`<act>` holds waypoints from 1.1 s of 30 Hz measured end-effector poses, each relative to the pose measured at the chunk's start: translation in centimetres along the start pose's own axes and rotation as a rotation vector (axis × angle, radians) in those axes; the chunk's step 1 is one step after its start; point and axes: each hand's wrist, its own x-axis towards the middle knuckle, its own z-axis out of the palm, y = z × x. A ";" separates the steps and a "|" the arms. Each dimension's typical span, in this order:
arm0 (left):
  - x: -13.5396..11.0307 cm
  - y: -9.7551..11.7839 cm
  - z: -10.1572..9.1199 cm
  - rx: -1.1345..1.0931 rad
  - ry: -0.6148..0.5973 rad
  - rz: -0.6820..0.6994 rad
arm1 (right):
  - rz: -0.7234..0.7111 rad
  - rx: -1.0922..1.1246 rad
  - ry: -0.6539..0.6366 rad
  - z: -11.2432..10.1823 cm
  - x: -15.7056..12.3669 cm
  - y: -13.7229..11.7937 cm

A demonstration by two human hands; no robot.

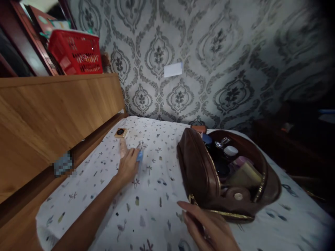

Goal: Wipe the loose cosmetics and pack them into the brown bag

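Left hand (128, 164): grasping blue-and-clear bottle (140, 154), left side
Bottle: probably light, stiff, slippery; best held mid-body
Right hand (209, 226): released, fingers relaxed, near brown zip bag (195, 158)

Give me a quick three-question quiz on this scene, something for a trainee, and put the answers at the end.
1. Which of the person's hands is nearer the brown bag?
2. True or false: the bag's main compartment is open.
3. Fill in: just beyond the left hand lies a small box with a ____ circle on it.

Key: 1. The right hand. 2. True. 3. Black.
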 end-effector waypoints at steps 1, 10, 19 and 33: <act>0.1 -0.7 0.2 0.002 -0.001 -0.048 | 0.026 0.028 -0.025 0.9 0.8 0.0; -0.7 -1.7 2.1 -0.102 -0.084 -0.128 | 0.453 0.349 -0.033 7.7 4.2 1.7; -1.5 0.2 2.0 -0.165 -0.132 -0.069 | 0.378 0.194 -0.020 7.8 2.6 2.9; 7.8 -8.4 -1.5 0.131 0.039 -0.390 | 0.320 0.188 -0.056 8.1 2.2 3.0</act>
